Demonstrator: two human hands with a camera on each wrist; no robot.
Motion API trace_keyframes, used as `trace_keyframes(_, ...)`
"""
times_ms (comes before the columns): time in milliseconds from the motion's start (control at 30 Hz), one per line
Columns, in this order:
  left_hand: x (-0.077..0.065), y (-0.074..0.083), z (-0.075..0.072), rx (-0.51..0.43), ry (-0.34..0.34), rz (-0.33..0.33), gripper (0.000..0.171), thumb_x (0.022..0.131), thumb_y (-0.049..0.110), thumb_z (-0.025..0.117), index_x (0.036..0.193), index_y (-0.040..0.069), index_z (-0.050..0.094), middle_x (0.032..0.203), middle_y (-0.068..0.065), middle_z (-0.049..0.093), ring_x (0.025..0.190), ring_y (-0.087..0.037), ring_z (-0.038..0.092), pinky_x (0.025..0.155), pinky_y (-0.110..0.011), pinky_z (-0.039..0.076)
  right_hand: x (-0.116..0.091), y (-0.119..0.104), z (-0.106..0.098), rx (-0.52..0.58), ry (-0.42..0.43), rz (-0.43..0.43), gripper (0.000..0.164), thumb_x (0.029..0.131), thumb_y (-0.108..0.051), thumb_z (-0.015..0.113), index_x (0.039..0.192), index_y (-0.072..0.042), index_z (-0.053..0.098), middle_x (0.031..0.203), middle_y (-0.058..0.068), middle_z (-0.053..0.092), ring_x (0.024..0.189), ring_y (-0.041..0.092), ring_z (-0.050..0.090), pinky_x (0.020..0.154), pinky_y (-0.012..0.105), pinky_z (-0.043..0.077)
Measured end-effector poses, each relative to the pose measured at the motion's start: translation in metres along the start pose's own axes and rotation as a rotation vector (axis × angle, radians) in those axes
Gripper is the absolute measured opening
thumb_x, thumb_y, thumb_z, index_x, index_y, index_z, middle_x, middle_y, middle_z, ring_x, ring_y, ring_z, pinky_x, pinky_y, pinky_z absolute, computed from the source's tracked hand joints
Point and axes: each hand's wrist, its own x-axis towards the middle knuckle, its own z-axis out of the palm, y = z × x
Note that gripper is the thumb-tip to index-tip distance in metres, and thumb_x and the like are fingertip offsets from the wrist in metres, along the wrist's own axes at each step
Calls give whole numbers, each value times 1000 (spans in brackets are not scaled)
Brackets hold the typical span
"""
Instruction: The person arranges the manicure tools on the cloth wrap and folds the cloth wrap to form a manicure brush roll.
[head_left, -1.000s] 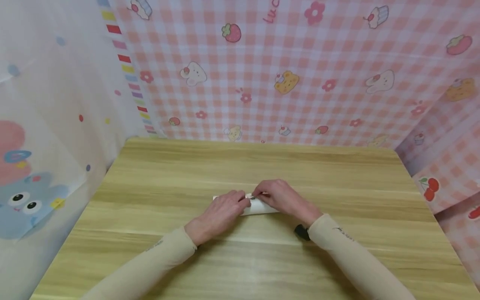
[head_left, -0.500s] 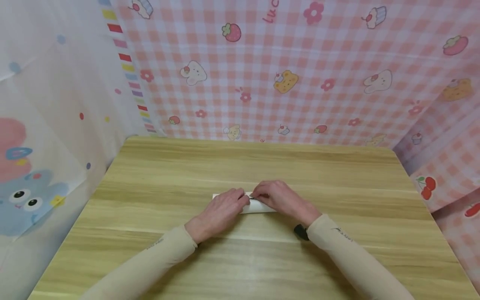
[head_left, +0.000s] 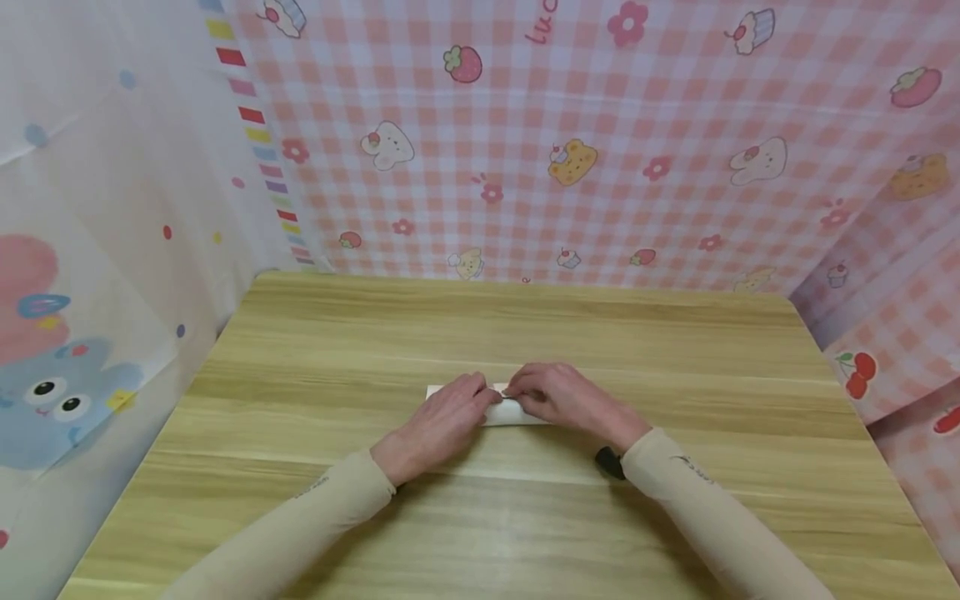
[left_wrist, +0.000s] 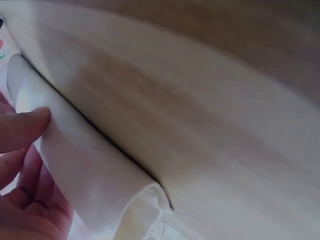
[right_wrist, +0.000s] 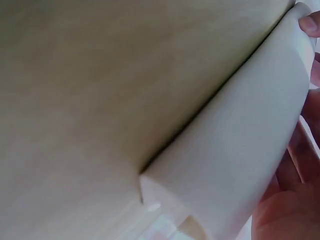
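Note:
A white rolled cloth [head_left: 514, 412] lies lengthwise on the wooden table, mostly covered by both hands. My left hand [head_left: 448, 415] grips its left half; in the left wrist view the thumb [left_wrist: 30, 125] presses on the near side of the cloth [left_wrist: 90, 165], other fingers behind. My right hand [head_left: 564, 402] holds the upper edge near the middle, thumb and fingertips pinched close to the left fingertips. A small dark detail shows between the two hands. In the right wrist view the thumb [right_wrist: 311, 25] rests at the far end of the roll [right_wrist: 225, 135], fingers curled behind it.
The wooden table [head_left: 480, 517] reaches to a pink checked curtain [head_left: 450, 117] at the back. A white printed curtain [head_left: 112, 208] hangs on the left. A black item [head_left: 610, 463] sits by the right cuff.
Both hands stay on the white rolled cloth. The right fingertips shift slightly at its upper edge, and the right wrist moves a little to the right.

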Motion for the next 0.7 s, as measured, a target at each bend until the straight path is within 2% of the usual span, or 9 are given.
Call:
trace_keyframes(167,-2,0,-3,-29,-31,-45,32,92,-1,73,123,3,64,101,-6,59,90,-21,58,78,-33,54,-4,-1,1,-12,-55,-7,31,95,-26,77,121,-9,76,124,3,70,110,18,67,96,38,55)
trace_keyframes(400,-5,2,-5,-24,-64,-66,33,90,-1,76,121,10,75,95,-3,55,86,-17,55,72,-30,51,-1,-6,1,-34,-96,-38,30,96,-19,77,123,-6,75,124,4,67,110,20,66,96,38,54)
trace_keyframes(700,-1,2,-3,-18,-72,-59,34,89,-1,77,121,10,76,94,-2,54,85,-17,53,73,-30,50,3,-9,-2,-24,-129,13,26,93,-17,79,117,-7,77,121,4,67,108,19,65,95,38,54)
